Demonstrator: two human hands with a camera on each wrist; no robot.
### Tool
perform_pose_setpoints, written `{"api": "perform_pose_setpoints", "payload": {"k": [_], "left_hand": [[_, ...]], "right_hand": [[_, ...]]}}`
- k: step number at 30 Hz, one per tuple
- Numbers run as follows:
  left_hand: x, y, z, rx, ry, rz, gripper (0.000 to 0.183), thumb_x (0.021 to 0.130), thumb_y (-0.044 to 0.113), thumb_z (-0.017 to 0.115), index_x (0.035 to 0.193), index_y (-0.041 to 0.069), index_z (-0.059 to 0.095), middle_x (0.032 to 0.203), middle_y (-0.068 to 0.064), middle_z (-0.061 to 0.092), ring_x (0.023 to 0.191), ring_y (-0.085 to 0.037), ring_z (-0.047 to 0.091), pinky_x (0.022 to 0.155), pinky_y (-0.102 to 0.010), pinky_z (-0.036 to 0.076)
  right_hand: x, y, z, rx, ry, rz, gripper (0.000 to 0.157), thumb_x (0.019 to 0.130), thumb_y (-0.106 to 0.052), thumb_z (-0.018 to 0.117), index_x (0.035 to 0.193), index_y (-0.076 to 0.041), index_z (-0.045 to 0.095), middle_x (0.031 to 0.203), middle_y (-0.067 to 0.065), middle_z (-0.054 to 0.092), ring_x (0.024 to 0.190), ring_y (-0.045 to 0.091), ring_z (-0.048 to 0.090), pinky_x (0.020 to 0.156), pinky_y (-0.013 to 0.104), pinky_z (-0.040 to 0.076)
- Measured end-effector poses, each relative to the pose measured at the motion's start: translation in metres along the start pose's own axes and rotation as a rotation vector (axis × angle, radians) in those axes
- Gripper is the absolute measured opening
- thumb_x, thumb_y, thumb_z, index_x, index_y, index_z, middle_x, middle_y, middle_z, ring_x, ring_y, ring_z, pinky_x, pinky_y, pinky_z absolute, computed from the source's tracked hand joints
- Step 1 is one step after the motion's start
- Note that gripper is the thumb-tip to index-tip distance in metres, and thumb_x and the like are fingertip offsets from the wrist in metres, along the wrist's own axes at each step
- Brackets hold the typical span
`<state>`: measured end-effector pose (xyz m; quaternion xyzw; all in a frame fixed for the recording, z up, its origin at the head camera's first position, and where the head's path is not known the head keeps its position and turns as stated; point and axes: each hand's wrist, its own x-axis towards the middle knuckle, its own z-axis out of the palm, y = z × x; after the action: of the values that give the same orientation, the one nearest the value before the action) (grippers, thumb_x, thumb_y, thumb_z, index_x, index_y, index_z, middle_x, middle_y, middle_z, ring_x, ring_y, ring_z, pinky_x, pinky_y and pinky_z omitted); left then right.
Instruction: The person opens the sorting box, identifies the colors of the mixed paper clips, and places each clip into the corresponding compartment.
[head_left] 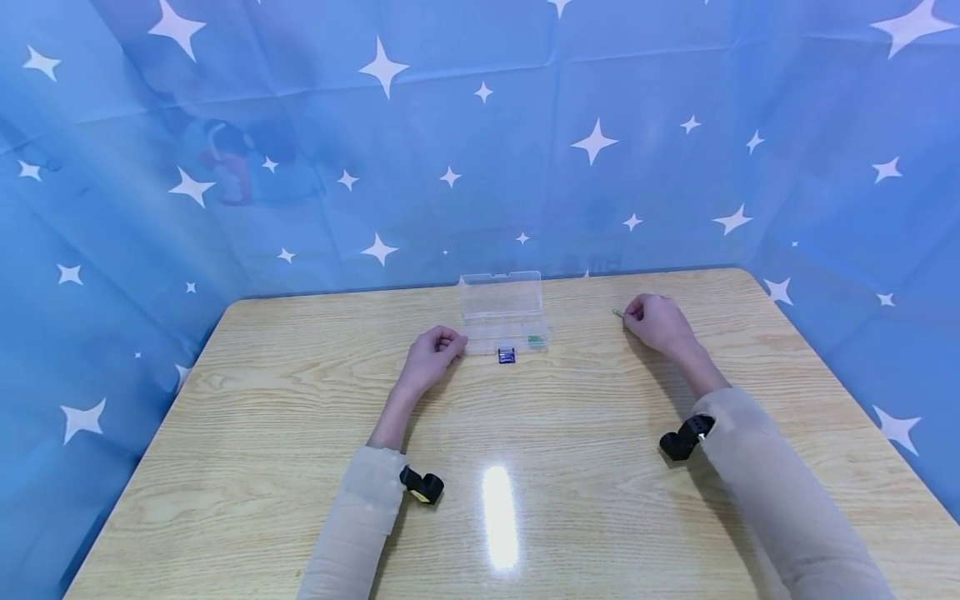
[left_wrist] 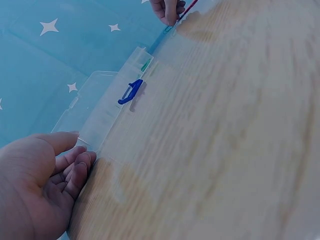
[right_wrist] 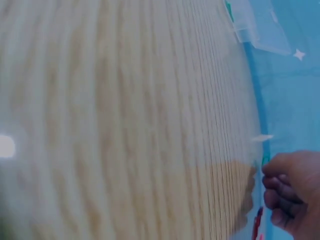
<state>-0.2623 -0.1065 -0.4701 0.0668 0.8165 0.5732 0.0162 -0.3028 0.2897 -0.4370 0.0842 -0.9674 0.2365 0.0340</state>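
The wooden table (head_left: 300, 400) spreads widely from its left edge to the left hand (head_left: 432, 357), whose bent fingers touch the left end of the clear plastic box (head_left: 483, 342); whether they grip it, I cannot tell. The box stands near the table's back edge, lid (head_left: 500, 296) raised. A blue clip (head_left: 507, 356) sits at its front edge, with a long run of wood before it. A green piece (head_left: 536, 340) lies in the box's right front part. Next comes a stretch of tabletop, then the right hand (head_left: 660, 321), near the back edge, pinching a small greenish item (head_left: 618, 313). Just beside that hand is a red item (right_wrist: 257, 223). More tabletop reaches the right edge.
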Motion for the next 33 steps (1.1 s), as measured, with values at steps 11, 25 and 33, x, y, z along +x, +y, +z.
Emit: {"api": "perform_pose_setpoints", "payload": {"k": [11, 25, 33], "left_hand": [[-0.001, 0.002, 0.001, -0.007, -0.001, 0.004, 0.021, 0.102, 0.022, 0.063, 0.104, 0.002, 0.066, 0.089, -0.008, 0.065, 0.078, -0.018, 0.063, 0.072, -0.028, 0.052], [-0.001, 0.001, 0.001, -0.012, 0.005, 0.003, 0.019, 0.102, 0.021, 0.063, 0.102, 0.002, 0.065, 0.088, -0.008, 0.065, 0.077, -0.017, 0.062, 0.072, -0.027, 0.053], [-0.001, 0.002, 0.001, -0.014, 0.000, 0.007, 0.020, 0.102, 0.020, 0.063, 0.103, 0.000, 0.066, 0.089, -0.010, 0.065, 0.078, -0.019, 0.063, 0.072, -0.027, 0.052]], "right_hand": [[-0.005, -0.019, -0.001, 0.036, -0.028, -0.040, 0.022, 0.098, -0.008, 0.054, 0.108, 0.009, 0.065, 0.092, 0.019, 0.067, 0.072, 0.025, 0.060, 0.065, 0.038, 0.047], [-0.007, -0.055, 0.005, 0.043, 0.009, -0.184, 0.017, 0.097, -0.003, 0.056, 0.102, 0.007, 0.068, 0.088, 0.017, 0.068, 0.074, 0.025, 0.063, 0.069, 0.040, 0.052], [-0.007, -0.075, 0.008, 0.051, -0.021, -0.191, 0.013, 0.096, -0.005, 0.061, 0.101, 0.004, 0.068, 0.090, 0.014, 0.068, 0.078, 0.024, 0.062, 0.071, 0.039, 0.053]]}}
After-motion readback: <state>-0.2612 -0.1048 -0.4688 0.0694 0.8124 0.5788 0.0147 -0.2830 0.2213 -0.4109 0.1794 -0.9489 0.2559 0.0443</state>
